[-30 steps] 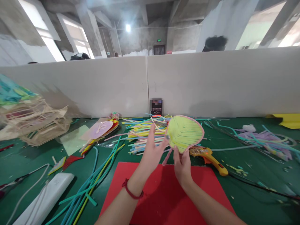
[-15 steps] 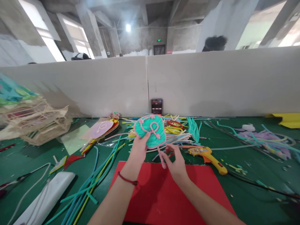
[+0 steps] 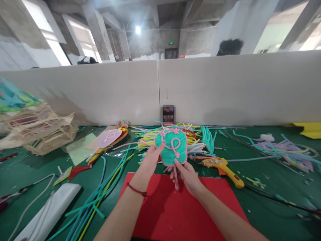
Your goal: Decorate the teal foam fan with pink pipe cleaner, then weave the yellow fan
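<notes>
A fan made of pipe cleaners (image 3: 168, 155), green with a pink rim, a pink loop and small pink flowers, is held up over the red mat (image 3: 160, 207). My left hand (image 3: 151, 159) pinches its left edge, thumb on the front face. At the lower right edge, my right hand (image 3: 187, 175) grips it too, with the thumb on the front and the fingers behind. Its pink handle hangs down beside the right fingers. Behind the fan lies a heap of loose pipe cleaners (image 3: 147, 139), partly hidden by it.
To the right lies a yellow glue gun (image 3: 224, 167) with a black cord. A lilac fan (image 3: 108, 138) lies at left, near long blue and green pipe cleaners (image 3: 100, 187) and a white power strip (image 3: 50, 212). A wooden stick model (image 3: 45, 130) stands far left. A pale partition (image 3: 100, 90) closes the back.
The fan has moved right and slightly down. My right hand, earlier by the handle with fingers loosely bent, now grips the fan's lower right edge. My left hand keeps its pinch.
</notes>
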The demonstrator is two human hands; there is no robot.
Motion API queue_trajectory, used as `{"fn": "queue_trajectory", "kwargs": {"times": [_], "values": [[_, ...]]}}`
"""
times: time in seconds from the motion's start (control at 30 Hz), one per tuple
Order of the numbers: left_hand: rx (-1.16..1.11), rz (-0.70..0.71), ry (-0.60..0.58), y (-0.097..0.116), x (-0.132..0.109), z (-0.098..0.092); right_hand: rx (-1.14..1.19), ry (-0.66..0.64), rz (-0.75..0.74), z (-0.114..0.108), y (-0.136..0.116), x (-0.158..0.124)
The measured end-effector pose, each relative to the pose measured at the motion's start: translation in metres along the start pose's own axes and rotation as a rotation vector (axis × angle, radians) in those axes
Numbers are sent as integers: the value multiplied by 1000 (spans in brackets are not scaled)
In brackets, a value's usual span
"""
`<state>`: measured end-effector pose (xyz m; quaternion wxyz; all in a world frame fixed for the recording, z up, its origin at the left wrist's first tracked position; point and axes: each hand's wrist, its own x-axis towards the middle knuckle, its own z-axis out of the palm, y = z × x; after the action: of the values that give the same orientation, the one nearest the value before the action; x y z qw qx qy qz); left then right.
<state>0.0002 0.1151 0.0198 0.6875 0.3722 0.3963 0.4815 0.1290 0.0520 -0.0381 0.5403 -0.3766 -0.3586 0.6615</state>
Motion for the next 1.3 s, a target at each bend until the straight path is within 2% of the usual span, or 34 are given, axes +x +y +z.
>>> {"fn": "queue_trajectory", "kwargs": {"times": [0.13,0.27,0.33,0.5,0.63,0.73,0.97,1.2,1.3], "values": [[-58,58,120,4,12,-16,-9,-40,10,-3,-1,-2],[-11,115,124,18,11,-29,-34,-44,2,-5,-2,-4],[36,106,147,30,8,-35,-43,-59,-5,-7,-3,-5],[154,79,123,66,1,-59,-93,-162,7,-8,-4,-6],[198,122,120,77,-5,-71,-138,-197,21,-7,-2,-6],[224,148,149,75,-5,-71,-142,-218,42,-9,-2,-6],[294,188,130,73,-15,-57,-157,-201,20,-8,-3,-7],[453,78,168,69,-23,-46,-110,-27,-92,-9,-2,1],[511,42,57,64,-21,-41,-87,-26,-59,-7,1,2]]}}
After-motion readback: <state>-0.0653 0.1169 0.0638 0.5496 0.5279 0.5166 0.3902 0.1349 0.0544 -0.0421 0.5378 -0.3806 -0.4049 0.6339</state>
